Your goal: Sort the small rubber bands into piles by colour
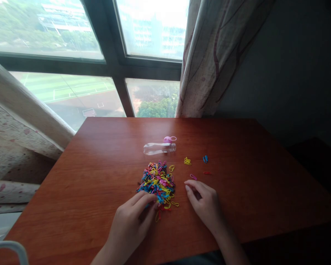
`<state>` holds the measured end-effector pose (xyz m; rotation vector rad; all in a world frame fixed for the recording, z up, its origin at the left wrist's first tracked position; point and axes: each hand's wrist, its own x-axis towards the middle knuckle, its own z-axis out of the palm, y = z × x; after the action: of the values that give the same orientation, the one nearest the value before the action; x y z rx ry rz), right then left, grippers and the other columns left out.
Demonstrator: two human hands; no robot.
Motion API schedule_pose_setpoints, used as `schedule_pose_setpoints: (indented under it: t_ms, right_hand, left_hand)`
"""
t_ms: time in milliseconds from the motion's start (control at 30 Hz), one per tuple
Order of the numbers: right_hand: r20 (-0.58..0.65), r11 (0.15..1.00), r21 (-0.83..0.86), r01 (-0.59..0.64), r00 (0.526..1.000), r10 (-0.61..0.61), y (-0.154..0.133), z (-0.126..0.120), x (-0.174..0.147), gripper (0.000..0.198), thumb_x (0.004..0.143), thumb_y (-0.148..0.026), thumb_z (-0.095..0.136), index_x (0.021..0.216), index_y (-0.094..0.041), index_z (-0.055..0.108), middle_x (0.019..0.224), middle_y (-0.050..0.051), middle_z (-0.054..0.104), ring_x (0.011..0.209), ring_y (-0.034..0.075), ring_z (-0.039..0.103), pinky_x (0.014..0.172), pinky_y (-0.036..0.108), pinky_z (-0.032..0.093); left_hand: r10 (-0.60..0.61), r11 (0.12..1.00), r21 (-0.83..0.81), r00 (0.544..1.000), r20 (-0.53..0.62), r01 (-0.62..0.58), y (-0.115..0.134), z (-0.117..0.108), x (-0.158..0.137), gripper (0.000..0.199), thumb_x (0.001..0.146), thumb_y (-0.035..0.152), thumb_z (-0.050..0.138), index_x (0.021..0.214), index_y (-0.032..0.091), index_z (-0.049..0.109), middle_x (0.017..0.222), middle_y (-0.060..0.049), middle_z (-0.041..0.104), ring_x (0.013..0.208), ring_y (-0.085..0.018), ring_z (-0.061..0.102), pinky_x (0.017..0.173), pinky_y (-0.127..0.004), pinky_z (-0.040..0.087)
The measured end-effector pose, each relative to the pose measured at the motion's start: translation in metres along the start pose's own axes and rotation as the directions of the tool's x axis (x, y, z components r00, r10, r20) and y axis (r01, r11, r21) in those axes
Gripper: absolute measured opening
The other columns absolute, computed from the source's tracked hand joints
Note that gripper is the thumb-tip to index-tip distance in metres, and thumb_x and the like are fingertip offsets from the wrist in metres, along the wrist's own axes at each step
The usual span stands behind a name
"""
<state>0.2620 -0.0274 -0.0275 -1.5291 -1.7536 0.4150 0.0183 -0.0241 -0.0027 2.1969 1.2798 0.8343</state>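
A heaped pile of small loop-shaped plastic pins (156, 178), like stitch markers, in blue, yellow, pink, red and dark colours lies on the table. My left hand (135, 215) reaches into its near edge, thumb and forefinger closed among blue pins; what they pinch is hidden. To the right, my right hand (205, 204) rests by the tabletop with fingers curled and tips slightly apart, nothing visible between them. Just beyond its fingertips is a pink pin (193, 177). Farther out are a red pin (207, 173), a few blue pins (205, 159) and a yellow cluster (187, 161).
Behind the pile, a clear plastic bottle (157, 148) lies on its side, with a pink looped cap (168, 139) beside its neck. The brown wooden table (99, 176) meets a window and curtains (201, 73). A white curved object (11, 246) stands at the lower left.
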Motion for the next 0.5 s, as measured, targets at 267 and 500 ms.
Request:
schedule_pose_setpoints:
  t_ms: [267, 500]
  right_hand:
    - [-0.005, 1.000, 0.012, -0.005, 1.000, 0.005, -0.0011, 0.0000, 0.0003, 0.018, 0.093, -0.022, 0.051, 0.094, -0.021, 0.068, 0.085, 0.004, 0.073, 0.074, 0.017, 0.069, 0.069, 0.026, 0.054]
    - [-0.003, 1.000, 0.008, -0.008, 1.000, 0.008, -0.0006, -0.0001, 0.0003, 0.018, 0.093, -0.023, 0.050, 0.094, -0.022, 0.069, 0.085, 0.004, 0.073, 0.073, 0.018, 0.069, 0.068, 0.027, 0.055]
  left_hand:
    - [-0.078, 0.993, -0.099, 0.994, -0.082, 0.070, 0.0030, -0.0075, 0.0062, 0.007, 0.089, 0.020, 0.061, 0.088, 0.021, 0.067, 0.082, 0.000, 0.069, 0.067, -0.011, 0.065, 0.062, -0.018, 0.051]
    - [-0.123, 0.989, -0.098, 0.983, -0.134, 0.111, 0.0019, -0.0058, 0.0068, 0.006, 0.086, 0.022, 0.063, 0.086, 0.021, 0.069, 0.070, 0.002, 0.070, 0.050, -0.009, 0.057, 0.048, -0.017, 0.044]
